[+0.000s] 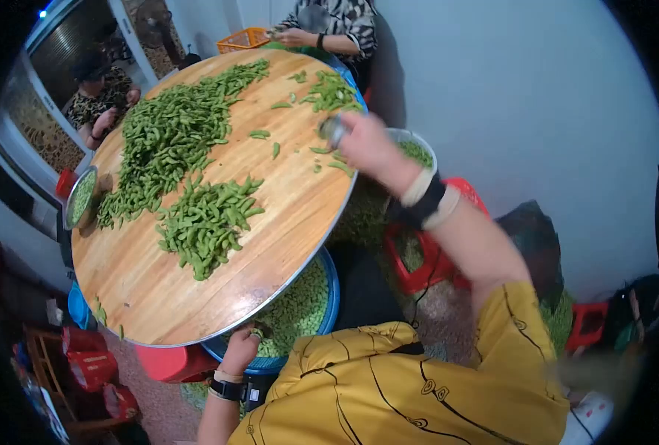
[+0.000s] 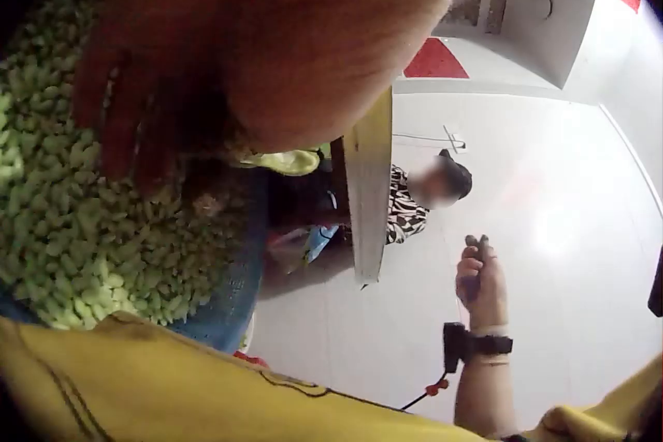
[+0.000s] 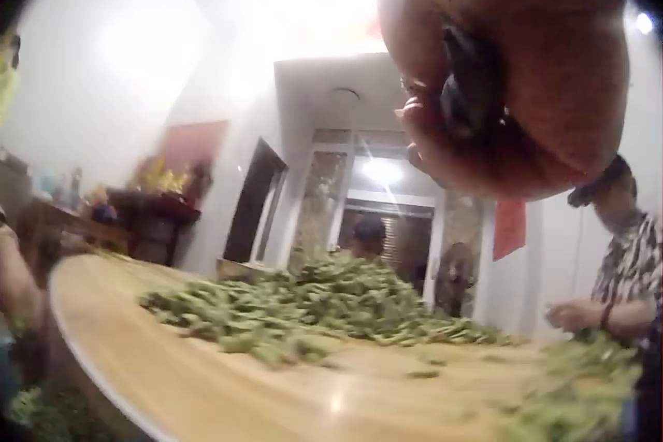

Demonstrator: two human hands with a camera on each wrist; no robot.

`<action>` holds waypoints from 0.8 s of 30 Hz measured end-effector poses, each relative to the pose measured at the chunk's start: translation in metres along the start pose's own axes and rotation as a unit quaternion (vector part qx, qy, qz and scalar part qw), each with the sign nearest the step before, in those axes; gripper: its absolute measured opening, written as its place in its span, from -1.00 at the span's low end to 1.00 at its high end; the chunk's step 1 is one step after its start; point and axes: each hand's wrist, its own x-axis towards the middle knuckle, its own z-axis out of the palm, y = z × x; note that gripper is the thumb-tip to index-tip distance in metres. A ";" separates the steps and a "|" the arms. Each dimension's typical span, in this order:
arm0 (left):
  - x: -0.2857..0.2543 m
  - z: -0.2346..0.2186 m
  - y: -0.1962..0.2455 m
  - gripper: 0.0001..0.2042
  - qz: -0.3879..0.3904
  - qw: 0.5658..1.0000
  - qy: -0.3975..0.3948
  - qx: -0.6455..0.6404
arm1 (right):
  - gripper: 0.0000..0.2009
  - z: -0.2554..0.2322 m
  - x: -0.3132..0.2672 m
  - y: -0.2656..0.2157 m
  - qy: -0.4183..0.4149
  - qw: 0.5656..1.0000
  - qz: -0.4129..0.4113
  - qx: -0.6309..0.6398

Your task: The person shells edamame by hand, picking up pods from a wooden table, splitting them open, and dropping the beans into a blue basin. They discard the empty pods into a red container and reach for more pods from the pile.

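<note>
Held out over the right edge of the round wooden table (image 1: 292, 222), my right hand (image 1: 366, 144) is blurred. Its fingers curl round a small dark item (image 3: 471, 79), whose kind I cannot tell. My left hand (image 1: 239, 352) is below the near table edge, over a blue basin (image 1: 334, 285) of shelled green beans (image 1: 300, 304). A light green edamame pod (image 2: 290, 162) shows at its thumb side, gripped in the bent fingers (image 2: 124, 141). A small pile of pods (image 1: 207, 222) lies on the near part of the table.
A larger heap of pods (image 1: 170, 130) covers the table's far left, with a metal bowl of beans (image 1: 82, 199) at the edge. Two other people sit around the table. Right of it stand a white-rimmed bowl (image 1: 435, 159) and a red stool (image 1: 418, 274).
</note>
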 end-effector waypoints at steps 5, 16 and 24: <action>-0.003 -0.001 0.001 -0.67 -0.029 0.999 -0.025 -0.006 | -0.89 -0.049 0.084 -0.050 0.041 0.995 -0.026 0.084; 0.006 0.013 -0.063 -0.75 0.027 0.998 -0.034 0.049 | -0.80 -0.027 -0.117 0.052 -0.209 0.966 0.125 -0.089; 0.012 0.038 -0.088 -0.71 0.054 0.985 -0.083 0.138 | -0.77 -0.031 -0.179 0.033 -0.553 0.778 0.290 -0.062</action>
